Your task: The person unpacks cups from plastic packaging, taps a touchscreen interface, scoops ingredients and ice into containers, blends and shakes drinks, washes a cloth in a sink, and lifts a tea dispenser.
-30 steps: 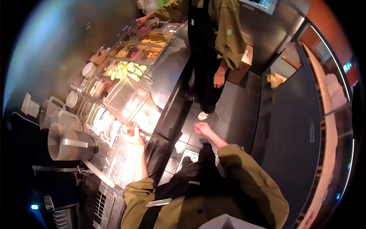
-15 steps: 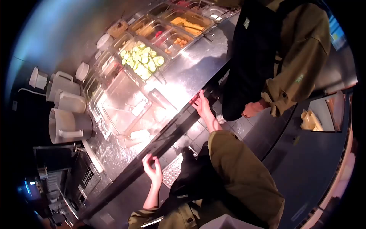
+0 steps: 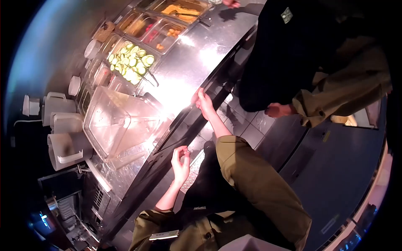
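Observation:
My left hand [image 3: 181, 165] hangs in front of the counter's front edge, fingers loosely curled toward the thumb with a gap between them and nothing visible inside. At the counter edge is my right hand [image 3: 204, 103], fingers stretched toward the bright metal surface; whether they touch it I cannot tell. A large clear plastic container [image 3: 104, 125] stands on the steel counter [image 3: 213, 46] beyond both hands. Behind it, a pan of sliced cucumber [image 3: 130, 62] has a utensil handle sticking out.
More food pans hold an orange-yellow filling [image 3: 180, 12] and small round pieces [image 3: 173, 32]. White pitchers [image 3: 69, 144] line the left. A co-worker in a dark apron [image 3: 276, 50] stands at right, one hand [image 3: 279, 110] low. A blue-grey cabinet [image 3: 335, 180] is at lower right.
The view has shifted, and the counter things sit further left. My left hand is nearer the counter edge, more curled. My right hand has moved left along it. A co-worker's hand shows at the top.

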### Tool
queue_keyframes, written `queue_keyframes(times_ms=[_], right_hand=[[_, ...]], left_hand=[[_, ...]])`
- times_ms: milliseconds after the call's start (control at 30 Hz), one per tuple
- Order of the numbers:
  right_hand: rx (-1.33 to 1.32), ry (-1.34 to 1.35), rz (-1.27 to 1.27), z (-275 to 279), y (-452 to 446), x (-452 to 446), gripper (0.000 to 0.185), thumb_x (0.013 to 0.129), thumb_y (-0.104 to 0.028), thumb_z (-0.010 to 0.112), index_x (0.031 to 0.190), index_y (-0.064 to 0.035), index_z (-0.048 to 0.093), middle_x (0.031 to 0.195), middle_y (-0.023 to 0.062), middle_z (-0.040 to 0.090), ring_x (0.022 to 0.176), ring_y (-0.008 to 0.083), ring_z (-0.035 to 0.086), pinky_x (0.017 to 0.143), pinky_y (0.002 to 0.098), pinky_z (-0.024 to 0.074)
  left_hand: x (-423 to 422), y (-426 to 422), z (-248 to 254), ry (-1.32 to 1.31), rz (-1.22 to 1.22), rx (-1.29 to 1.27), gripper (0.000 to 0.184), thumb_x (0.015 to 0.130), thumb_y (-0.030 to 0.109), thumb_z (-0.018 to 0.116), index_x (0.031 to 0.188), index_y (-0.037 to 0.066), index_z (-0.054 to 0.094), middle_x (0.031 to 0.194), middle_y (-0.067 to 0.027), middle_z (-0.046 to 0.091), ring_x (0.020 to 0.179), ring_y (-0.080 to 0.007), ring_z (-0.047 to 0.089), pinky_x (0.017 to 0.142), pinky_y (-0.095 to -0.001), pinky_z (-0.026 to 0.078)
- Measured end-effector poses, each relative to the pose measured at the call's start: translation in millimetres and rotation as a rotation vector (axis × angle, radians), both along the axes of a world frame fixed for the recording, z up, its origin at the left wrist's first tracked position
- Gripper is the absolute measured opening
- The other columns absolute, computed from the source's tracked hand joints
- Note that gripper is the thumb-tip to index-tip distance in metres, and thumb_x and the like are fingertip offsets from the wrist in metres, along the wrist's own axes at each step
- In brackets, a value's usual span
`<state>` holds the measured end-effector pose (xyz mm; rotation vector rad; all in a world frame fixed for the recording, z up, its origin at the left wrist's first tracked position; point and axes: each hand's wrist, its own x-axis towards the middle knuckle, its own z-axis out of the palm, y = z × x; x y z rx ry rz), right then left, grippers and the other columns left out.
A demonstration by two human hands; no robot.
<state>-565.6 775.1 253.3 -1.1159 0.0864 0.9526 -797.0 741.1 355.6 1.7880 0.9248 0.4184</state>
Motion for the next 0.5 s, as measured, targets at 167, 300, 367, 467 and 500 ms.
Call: queue_keyframes(times_ms=[167, 300, 367, 467, 500], right_hand=[[-0.042, -0.218, -0.166, -22, -20, -23, 0.043, 0.082, -0.044, 0.051, 0.093, -0.0023, 0.047, 0.074, 0.0027, 0.051, 0.064, 0.0079, 0.045, 0.058, 0.021, 0.0362], [0.088, 0.073, -0.204, 2, -76, -43, 0.032, 0.082, -0.037, 0.055, 0.086, -0.0065, 0.047, 0.067, -0.0002, 0.048, 0.063, 0.0069, 0.042, 0.059, 0.0203, 0.034], [0.066, 0.062, -0.227, -3, -88, -58, 0.031, 0.081, -0.036, 0.056, 0.083, -0.0075, 0.047, 0.067, -0.001, 0.046, 0.062, 0.0069, 0.042, 0.06, 0.0197, 0.033], [0.043, 0.04, -0.295, 6, -106, -76, 0.028, 0.081, -0.033, 0.058, 0.086, -0.007, 0.048, 0.069, -0.0019, 0.047, 0.064, 0.0061, 0.043, 0.06, 0.0197, 0.0347], [0.096, 0.032, -0.353, 19, -113, -78, 0.025, 0.081, -0.028, 0.059, 0.086, -0.0063, 0.048, 0.073, -0.0013, 0.05, 0.066, 0.006, 0.045, 0.06, 0.0199, 0.0357]], left_hand=[[8, -2, -10, -0.02, -0.067, 0.165, 0.012, 0.082, 0.002, 0.05, 0.093, -0.002, 0.051, 0.092, -0.0072, 0.05, 0.073, -0.0112, 0.052, 0.067, -0.0226, 0.043], [33, 1, -8, -0.083, -0.124, 0.336, 0.014, 0.075, -0.004, 0.05, 0.089, -0.002, 0.052, 0.092, -0.0142, 0.051, 0.088, -0.0248, 0.05, 0.079, -0.0323, 0.04], [54, 5, -7, -0.119, -0.175, 0.428, 0.014, 0.075, -0.004, 0.05, 0.089, -0.002, 0.051, 0.092, -0.0143, 0.05, 0.089, -0.0259, 0.049, 0.082, -0.0337, 0.038], [94, 12, -10, -0.123, -0.225, 0.397, 0.013, 0.077, 0.0, 0.051, 0.091, 0.0, 0.051, 0.094, -0.0114, 0.05, 0.09, -0.0216, 0.048, 0.083, -0.0307, 0.038], [105, 14, -22, -0.075, -0.214, 0.27, 0.016, 0.078, 0.001, 0.052, 0.094, 0.0, 0.052, 0.094, -0.0093, 0.05, 0.09, -0.0178, 0.049, 0.081, -0.0278, 0.039]])
